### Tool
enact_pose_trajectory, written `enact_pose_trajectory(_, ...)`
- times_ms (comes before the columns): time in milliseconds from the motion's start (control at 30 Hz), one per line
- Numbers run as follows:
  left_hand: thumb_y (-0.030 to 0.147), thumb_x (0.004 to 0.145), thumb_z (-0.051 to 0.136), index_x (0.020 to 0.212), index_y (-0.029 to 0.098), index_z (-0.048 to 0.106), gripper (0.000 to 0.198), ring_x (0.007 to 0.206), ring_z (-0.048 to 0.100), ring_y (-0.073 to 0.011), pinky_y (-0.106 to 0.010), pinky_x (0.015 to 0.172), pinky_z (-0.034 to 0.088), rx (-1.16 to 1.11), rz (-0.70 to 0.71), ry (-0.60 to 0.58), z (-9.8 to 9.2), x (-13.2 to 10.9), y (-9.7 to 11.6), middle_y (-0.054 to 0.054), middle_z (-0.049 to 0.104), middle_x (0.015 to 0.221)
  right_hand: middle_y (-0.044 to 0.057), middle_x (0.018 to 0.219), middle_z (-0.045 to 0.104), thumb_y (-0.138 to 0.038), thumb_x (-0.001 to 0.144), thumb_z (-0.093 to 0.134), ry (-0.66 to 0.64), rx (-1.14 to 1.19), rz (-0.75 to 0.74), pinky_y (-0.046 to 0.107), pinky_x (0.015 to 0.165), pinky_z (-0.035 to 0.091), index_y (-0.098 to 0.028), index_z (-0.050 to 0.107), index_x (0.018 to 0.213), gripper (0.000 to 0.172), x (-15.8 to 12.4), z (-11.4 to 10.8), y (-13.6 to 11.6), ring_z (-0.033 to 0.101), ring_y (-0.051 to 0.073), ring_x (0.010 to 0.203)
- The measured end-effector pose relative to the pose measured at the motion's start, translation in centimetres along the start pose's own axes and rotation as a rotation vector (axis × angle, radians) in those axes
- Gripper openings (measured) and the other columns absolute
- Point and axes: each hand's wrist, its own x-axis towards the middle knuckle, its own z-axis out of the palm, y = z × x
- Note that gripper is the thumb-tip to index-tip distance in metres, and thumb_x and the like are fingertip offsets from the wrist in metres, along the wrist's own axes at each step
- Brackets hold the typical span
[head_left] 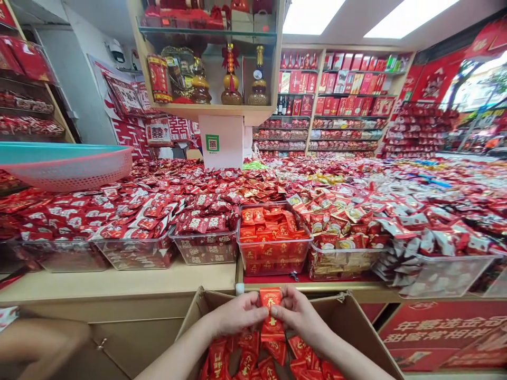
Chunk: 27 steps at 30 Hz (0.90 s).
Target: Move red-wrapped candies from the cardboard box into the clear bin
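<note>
A red candy packet (272, 328) with gold characters hangs upright between my two hands, over an open cardboard box (344, 316). My left hand (242, 312) pinches its left edge with thumb and fingers. On its right side my right hand (298, 315) grips it, the thumb lying across the front. Below, several loose red packets (247, 361) of similar look lie in the box. Straight ahead on the counter, a clear plastic bin (273, 256) is filled with red and gold packets in rows.
More clear bins of wrapped sweets flank it, such as one with double-happiness packets (205, 245) and one with durian packets (343, 258). A pink and blue basket (79, 169) sits at left. Another person's limb (43, 338) shows at lower left. A display cabinet (214, 108) overhangs the counter.
</note>
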Motion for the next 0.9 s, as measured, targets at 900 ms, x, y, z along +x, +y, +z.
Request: enact_pose_trajectory(900,0.042,0.074,0.044,0.080,0.015,0.053,0.030,0.044,0.035,-0.0063,-0.017,0.042,0.029,-0.077,0.275,0.647,-3.0,1.2,-1.5,0.006,0.042,0.053,-0.001,0.071,0.045,-0.028,0.072,0.053,0.446,-0.672,-0.675,0.024,0.062,0.037,-0.019,0.038,0.073,0.018,5.3,-2.3,-11.7,0.045,0.011,0.065)
